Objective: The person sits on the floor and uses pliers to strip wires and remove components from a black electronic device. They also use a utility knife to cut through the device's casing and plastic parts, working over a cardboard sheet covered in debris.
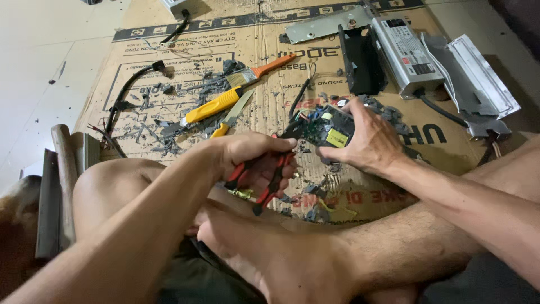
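On the flattened cardboard sheet [169, 50] spread over the floor, a person sits with bare legs drawn in. The left hand [253, 155] is closed around the red-and-black handles of a pair of pliers [270, 174]; the plier nose points toward a dark circuit module [332, 130] with a yellow label. The right hand [365, 141] grips this module from its right side, fingers curled over the top, holding it just above the cardboard near the middle of the sheet. The plier tip touches or sits just beside the coloured wires at the module's left edge; exact contact cannot be told.

Grey debris fragments [169, 121] lie scattered left of the hands. A yellow-handled utility knife [214, 106] and an orange-handled paintbrush [259, 72] lie beyond them. A silver power supply unit [405, 53] and a black bracket [363, 62] rest at the far right, well apart from the hands.
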